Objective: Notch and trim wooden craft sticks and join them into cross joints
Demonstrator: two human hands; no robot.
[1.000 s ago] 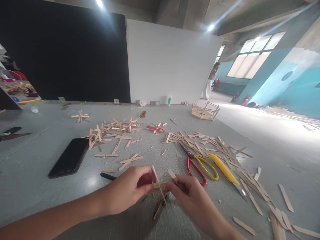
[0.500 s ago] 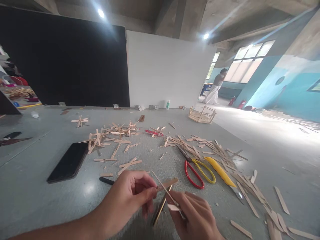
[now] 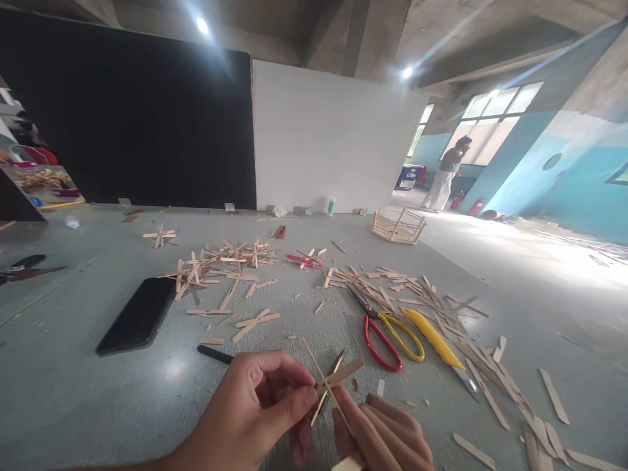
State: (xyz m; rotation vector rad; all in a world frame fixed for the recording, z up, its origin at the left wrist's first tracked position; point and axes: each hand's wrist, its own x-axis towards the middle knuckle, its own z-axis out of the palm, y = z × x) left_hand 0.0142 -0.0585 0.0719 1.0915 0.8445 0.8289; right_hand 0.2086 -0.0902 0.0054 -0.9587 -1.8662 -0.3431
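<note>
In the head view, my left hand [image 3: 265,405] pinches the near end of a wooden craft stick [image 3: 346,373] between thumb and forefinger. My right hand [image 3: 380,428] grips a second craft stick [image 3: 313,356], seen edge-on, which crosses the first one close to my left fingertips. Whether the two sticks are slotted together I cannot tell. Beneath them a slim pointed gold-and-dark tool [image 3: 339,360] lies on the table, partly hidden by my hands. A pale wooden piece [image 3: 349,463] shows under my right hand. Beside my left hand lies a black-handled item [image 3: 214,354], partly covered.
Red-and-yellow-handled scissors [image 3: 384,333] and a yellow utility knife [image 3: 434,337] lie to the right. A phone [image 3: 136,315] lies left. Loose craft sticks [image 3: 495,366] are strewn about. A stick frame [image 3: 399,227] stands farther back. A person [image 3: 446,173] is in the background.
Both hands have shifted slightly down and right, and the two sticks now cross nearer my left fingertips. The background person has moved right.
</note>
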